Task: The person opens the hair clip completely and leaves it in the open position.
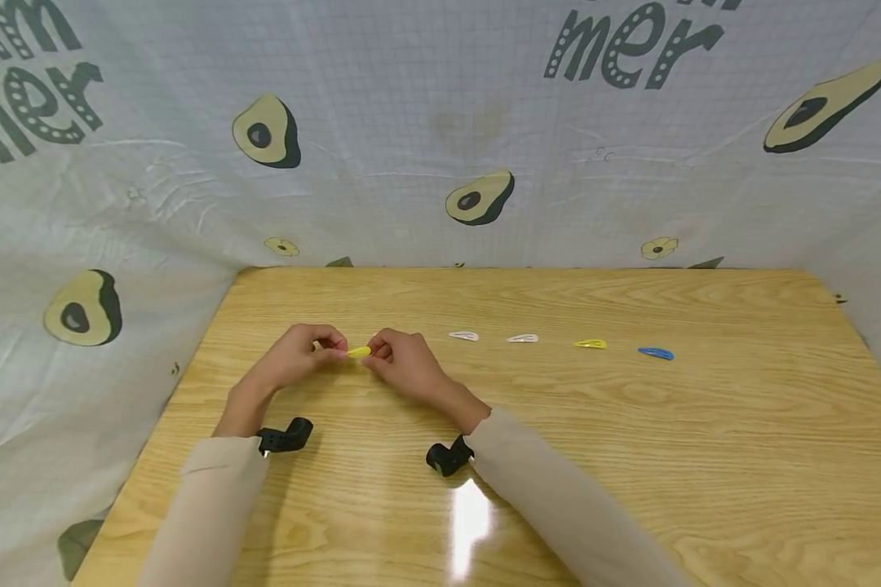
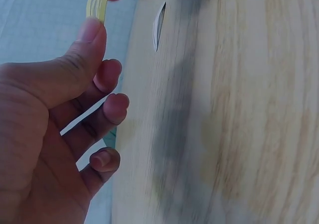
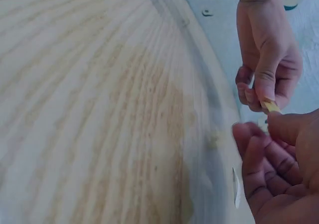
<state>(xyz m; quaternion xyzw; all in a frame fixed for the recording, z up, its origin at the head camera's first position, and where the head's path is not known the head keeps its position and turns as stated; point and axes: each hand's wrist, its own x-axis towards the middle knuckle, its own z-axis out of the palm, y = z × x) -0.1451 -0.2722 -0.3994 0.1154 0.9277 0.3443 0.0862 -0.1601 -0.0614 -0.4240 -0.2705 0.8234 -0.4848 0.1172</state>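
Observation:
Between my two hands, at the left part of the table, is a yellow snap hair clip (image 1: 358, 352). My left hand (image 1: 298, 357) pinches one end of it between thumb and fingertips. From the other side, my right hand (image 1: 409, 364) pinches the opposite end. The left wrist view shows the slotted yellow clip (image 2: 98, 4) above the left thumb, with the other left fingers loosely bent. In the right wrist view both hands meet at the clip, raised off the wood.
To the right, a row lies on the wooden table (image 1: 558, 456): a white clip (image 1: 464, 336), another white clip (image 1: 523, 338), a yellow clip (image 1: 591, 344) and a blue clip (image 1: 657, 353). A cloth printed with avocados (image 1: 382, 147) hangs behind and at the sides.

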